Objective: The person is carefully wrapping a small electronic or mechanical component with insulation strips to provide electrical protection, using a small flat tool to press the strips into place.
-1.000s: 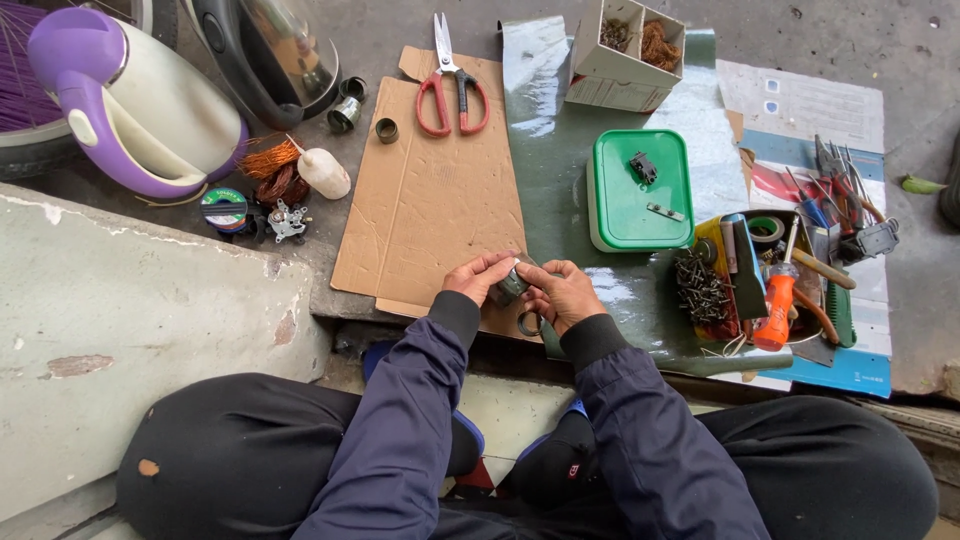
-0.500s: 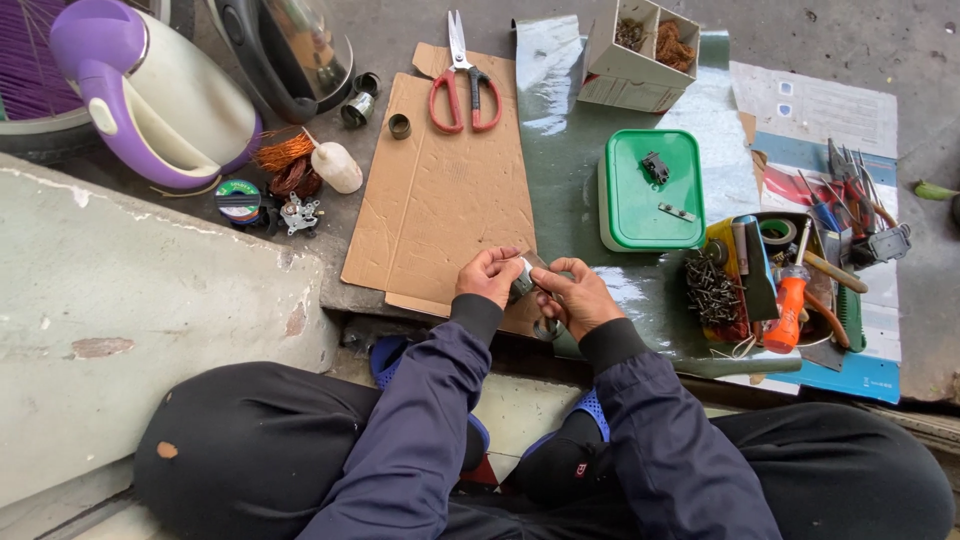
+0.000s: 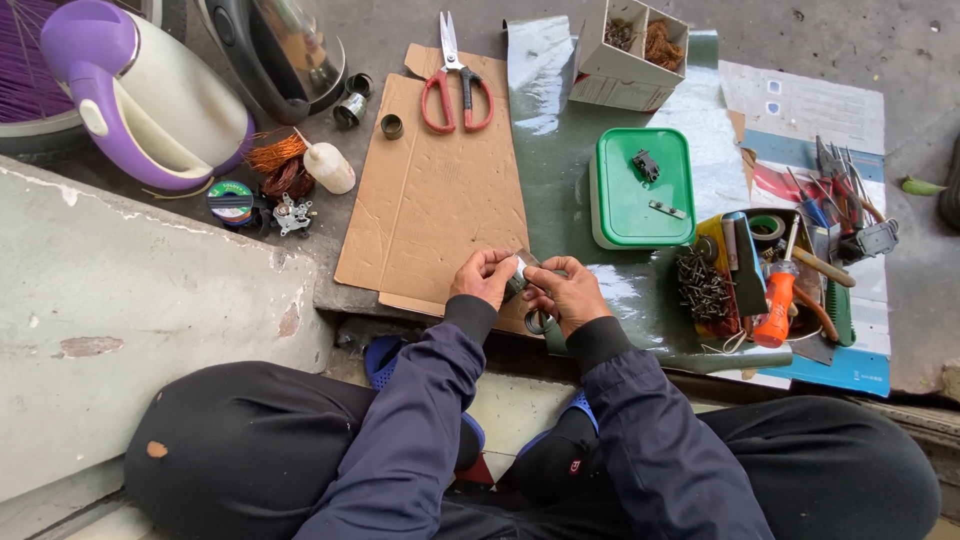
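My left hand (image 3: pixel 485 277) and my right hand (image 3: pixel 565 292) meet over the near edge of a flat cardboard sheet (image 3: pixel 430 190). Together they pinch a small dark metal part (image 3: pixel 517 275) with a bit of white on it. Just under my right hand lies a small metal ring (image 3: pixel 537 322). Both forearms are in dark blue sleeves. What the small part is I cannot make out, as my fingers cover most of it.
Red-handled scissors (image 3: pixel 456 85) lie at the cardboard's far end. A green lidded box (image 3: pixel 640 190) sits on a dark green mat, a tray of tools with an orange screwdriver (image 3: pixel 775 300) at the right. A purple kettle (image 3: pixel 140 95), copper wire coil (image 3: pixel 275 160) and white bottle (image 3: pixel 328 167) stand left.
My hands stay together on the small part, with only slight finger movement. The view has shifted a little, so everything sits lower in frame.
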